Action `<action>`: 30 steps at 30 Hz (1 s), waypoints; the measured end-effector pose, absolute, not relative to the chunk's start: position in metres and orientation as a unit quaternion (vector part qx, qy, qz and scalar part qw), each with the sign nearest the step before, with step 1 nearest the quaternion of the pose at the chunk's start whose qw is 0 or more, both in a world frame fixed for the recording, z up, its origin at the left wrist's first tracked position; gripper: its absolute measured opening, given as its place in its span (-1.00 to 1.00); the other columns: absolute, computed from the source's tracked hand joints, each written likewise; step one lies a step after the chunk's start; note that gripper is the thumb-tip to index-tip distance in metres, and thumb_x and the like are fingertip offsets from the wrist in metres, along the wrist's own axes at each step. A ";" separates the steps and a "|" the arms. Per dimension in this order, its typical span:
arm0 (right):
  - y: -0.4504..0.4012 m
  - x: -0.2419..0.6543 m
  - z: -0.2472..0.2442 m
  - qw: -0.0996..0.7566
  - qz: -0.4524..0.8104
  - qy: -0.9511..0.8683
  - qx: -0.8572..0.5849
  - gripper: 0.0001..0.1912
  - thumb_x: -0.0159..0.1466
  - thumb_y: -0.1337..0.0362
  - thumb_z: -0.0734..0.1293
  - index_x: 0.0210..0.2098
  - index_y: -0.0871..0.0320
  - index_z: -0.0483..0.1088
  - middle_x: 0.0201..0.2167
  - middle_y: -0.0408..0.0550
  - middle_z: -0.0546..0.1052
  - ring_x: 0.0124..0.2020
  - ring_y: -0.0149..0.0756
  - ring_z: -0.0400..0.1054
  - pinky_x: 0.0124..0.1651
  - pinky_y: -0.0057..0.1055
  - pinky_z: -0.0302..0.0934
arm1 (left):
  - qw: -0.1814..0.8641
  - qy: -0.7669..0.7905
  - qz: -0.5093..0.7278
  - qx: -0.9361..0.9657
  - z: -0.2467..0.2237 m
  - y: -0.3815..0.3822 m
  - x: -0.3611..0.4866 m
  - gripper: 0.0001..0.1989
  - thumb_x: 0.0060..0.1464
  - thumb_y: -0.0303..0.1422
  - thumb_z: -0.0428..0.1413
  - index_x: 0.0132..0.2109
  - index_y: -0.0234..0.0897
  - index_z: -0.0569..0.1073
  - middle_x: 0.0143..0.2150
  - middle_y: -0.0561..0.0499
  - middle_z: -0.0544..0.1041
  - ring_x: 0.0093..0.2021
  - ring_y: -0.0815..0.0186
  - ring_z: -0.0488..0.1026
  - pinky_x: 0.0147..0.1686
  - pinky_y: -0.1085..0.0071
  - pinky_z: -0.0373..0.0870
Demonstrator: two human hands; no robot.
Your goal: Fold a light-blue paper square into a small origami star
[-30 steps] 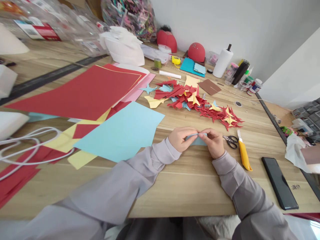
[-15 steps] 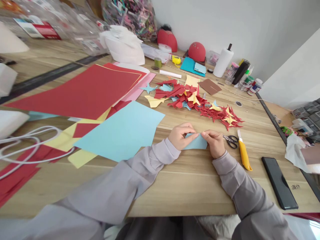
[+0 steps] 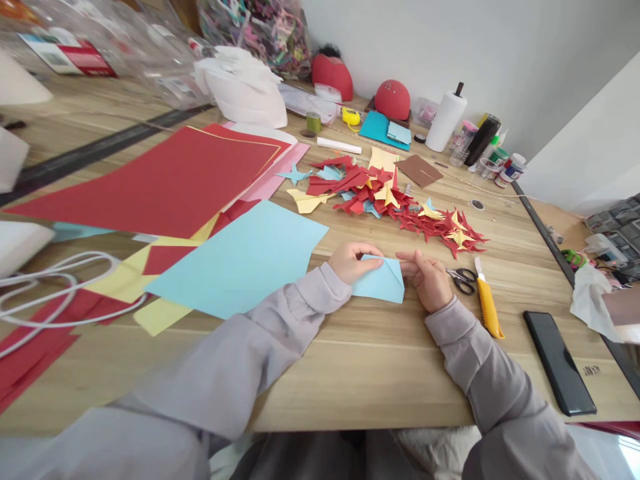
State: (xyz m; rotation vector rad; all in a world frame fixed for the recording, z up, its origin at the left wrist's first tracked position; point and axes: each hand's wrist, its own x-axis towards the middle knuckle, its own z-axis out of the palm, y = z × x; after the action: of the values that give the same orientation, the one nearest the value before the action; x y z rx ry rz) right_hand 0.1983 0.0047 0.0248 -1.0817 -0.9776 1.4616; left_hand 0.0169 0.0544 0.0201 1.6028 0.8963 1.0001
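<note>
A small folded piece of light blue paper (image 3: 380, 281) lies on the wooden table (image 3: 350, 373) between my hands, with a diagonal crease across it. My left hand (image 3: 354, 261) holds its left side, fingers curled over the top. My right hand (image 3: 425, 280) rests just to its right, fingertips at the paper's upper right corner. Next to my right hand lie black-handled scissors (image 3: 463, 281) and a yellow utility knife (image 3: 487, 307). A large light blue sheet (image 3: 240, 260) lies left of my left hand.
A heap of folded red, yellow and blue paper pieces (image 3: 380, 197) lies beyond my hands. Stacked red sheets (image 3: 150, 180) and a white cord (image 3: 60, 287) lie to the left. A black phone (image 3: 559, 363) sits at the right, and a paper towel roll (image 3: 446, 121) stands at the back.
My right hand has let go of the top edge and moved right. The blue paper now lies opened wider, with its diagonal crease showing. My left hand has shifted left.
</note>
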 end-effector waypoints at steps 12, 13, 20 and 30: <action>0.004 0.195 0.026 0.473 0.505 -0.497 -0.523 -0.66 -0.11 0.01 0.51 -0.57 0.16 0.48 -0.67 -0.20 0.45 -0.61 -0.47 0.19 -0.54 -0.48 0.09 | 0.484 0.340 0.407 0.696 0.023 0.045 0.024 -0.82 -0.15 -0.27 0.16 -0.47 -0.30 0.54 -0.46 -0.02 0.55 -0.42 0.30 0.43 -0.35 0.37 0.32; 0.004 0.195 0.027 0.472 0.505 -0.497 -0.525 -0.65 -0.11 0.00 0.51 -0.57 0.16 0.48 -0.66 -0.20 0.45 -0.61 -0.47 0.18 -0.54 -0.48 0.09 | 0.483 0.336 0.406 0.699 0.022 0.044 0.024 -0.82 -0.14 -0.26 0.16 -0.47 -0.30 0.54 -0.47 -0.02 0.54 -0.42 0.30 0.42 -0.36 0.38 0.31; 0.003 0.194 0.026 0.474 0.508 -0.499 -0.518 -0.63 -0.11 0.00 0.51 -0.54 0.17 0.45 -0.64 -0.20 0.45 -0.62 -0.49 0.18 -0.56 -0.49 0.07 | 0.477 0.357 0.414 0.688 0.024 0.043 0.026 -0.79 -0.13 -0.25 0.17 -0.57 -0.29 0.47 -0.57 0.07 0.43 -0.49 0.37 0.31 -0.40 0.40 0.25; 0.004 0.196 0.025 0.468 0.508 -0.504 -0.519 -0.61 -0.11 -0.02 0.51 -0.56 0.17 0.43 -0.69 -0.22 0.41 -0.65 -0.50 0.15 -0.62 -0.51 0.02 | 0.489 0.402 0.447 0.632 0.028 0.039 0.027 -0.78 -0.16 -0.22 0.20 -0.57 -0.29 0.47 -0.57 0.08 0.43 -0.47 0.35 0.32 -0.38 0.39 0.27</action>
State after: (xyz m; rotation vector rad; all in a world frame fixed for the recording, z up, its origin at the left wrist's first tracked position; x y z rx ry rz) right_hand 0.1957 0.0043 0.0247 -1.2725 -1.2357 1.2461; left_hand 0.0269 0.0394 0.0284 1.5363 0.9767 1.0856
